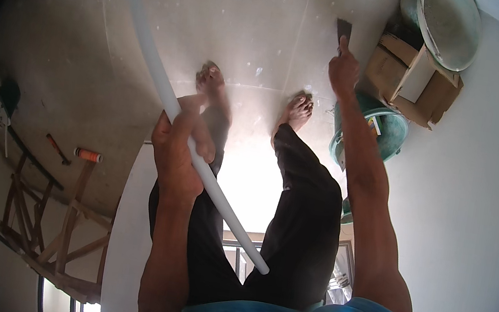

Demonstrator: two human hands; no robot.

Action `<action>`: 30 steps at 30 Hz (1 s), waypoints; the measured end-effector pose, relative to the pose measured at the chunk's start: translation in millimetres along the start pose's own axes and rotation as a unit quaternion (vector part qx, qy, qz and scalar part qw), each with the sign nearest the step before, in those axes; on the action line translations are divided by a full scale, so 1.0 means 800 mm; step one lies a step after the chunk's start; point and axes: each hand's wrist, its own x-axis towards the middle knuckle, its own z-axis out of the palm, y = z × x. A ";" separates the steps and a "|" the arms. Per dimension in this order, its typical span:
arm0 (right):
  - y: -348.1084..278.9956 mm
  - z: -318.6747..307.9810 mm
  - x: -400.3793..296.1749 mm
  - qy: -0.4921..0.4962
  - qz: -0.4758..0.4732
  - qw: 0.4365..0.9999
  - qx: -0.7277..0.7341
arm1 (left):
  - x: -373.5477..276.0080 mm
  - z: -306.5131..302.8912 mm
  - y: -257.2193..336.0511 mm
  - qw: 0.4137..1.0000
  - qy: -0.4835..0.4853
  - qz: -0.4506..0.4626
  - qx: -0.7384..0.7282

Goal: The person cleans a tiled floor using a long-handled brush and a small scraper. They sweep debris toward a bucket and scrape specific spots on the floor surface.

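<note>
My left hand (183, 146) is wrapped around a long white pole (152, 59). The pole slants from the upper left, its near end lying over my dark trousers (304, 212). In my right hand (343, 71) is a putty knife (344, 28) with a dark, wide blade, held out over the floor at the upper right. The index finger lies along the knife towards its blade. The pole's far end fades towards the top of the view, and what it carries there cannot be made out.
A green bucket (396, 129) with things inside stands beside my right forearm. Beyond it are a torn cardboard box (387, 72) and a large pale basin (474, 30) by the white wall (475, 199). To the left are a wooden trestle (68, 235), an orange tube (87, 154) and a hammer-like tool (57, 148).
</note>
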 end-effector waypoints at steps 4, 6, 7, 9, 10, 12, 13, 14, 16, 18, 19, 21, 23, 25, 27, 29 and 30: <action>-0.006 -0.013 0.014 0.017 0.016 0.999 0.022 | -0.001 -0.002 -0.002 1.000 -0.002 0.005 0.012; -0.001 0.008 -0.004 0.016 0.019 0.999 0.042 | -0.001 -0.001 -0.001 1.000 -0.004 0.003 0.010; -0.002 0.008 0.002 0.016 0.023 0.999 0.040 | 0.000 -0.001 -0.001 1.000 -0.004 0.002 0.010; 0.002 0.005 0.016 0.012 0.035 0.999 0.034 | 0.001 0.001 -0.002 1.000 -0.007 0.009 0.007; -0.003 -0.007 0.030 0.046 0.008 0.998 0.049 | -0.001 0.002 -0.003 1.000 -0.009 0.009 0.006; -0.025 -0.038 0.036 0.007 0.059 0.997 0.047 | 0.001 0.002 -0.001 1.000 -0.005 0.010 0.015; -0.034 -0.049 0.037 -0.012 0.083 0.995 0.046 | 0.002 0.002 0.001 1.000 -0.004 0.013 0.018; -0.025 -0.037 0.026 -0.007 0.068 0.997 0.034 | 0.000 0.000 0.000 1.000 -0.001 0.009 0.015; -0.003 -0.011 0.008 0.013 0.037 0.999 0.010 | 0.000 0.000 0.000 1.000 -0.002 0.007 0.005; 0.009 -0.009 0.023 0.026 0.023 0.999 0.003 | 0.002 0.005 0.000 1.000 -0.007 0.006 -0.005; 0.002 -0.012 0.021 0.027 0.016 0.999 0.001 | 0.000 0.004 -0.001 1.000 -0.005 0.004 -0.006; -0.011 -0.036 0.044 0.007 0.030 0.999 0.025 | 0.002 0.005 -0.001 1.000 -0.005 0.007 -0.001; -0.015 -0.048 0.043 -0.009 0.051 0.998 0.028 | -0.006 0.001 -0.003 1.000 0.000 -0.002 0.007; 0.007 -0.012 0.021 0.043 0.006 0.999 0.017 | 0.001 0.003 -0.001 1.000 0.001 0.002 0.005; 0.011 0.000 0.006 0.051 0.003 0.999 0.014 | -0.001 0.000 -0.004 1.000 -0.003 -0.001 -0.005; 0.002 -0.010 0.010 0.023 0.033 0.999 0.021 | -0.002 -0.003 -0.004 1.000 -0.005 0.003 -0.011; -0.011 -0.029 0.021 0.007 0.039 0.999 0.007 | -0.005 -0.004 -0.004 1.000 -0.006 0.004 -0.013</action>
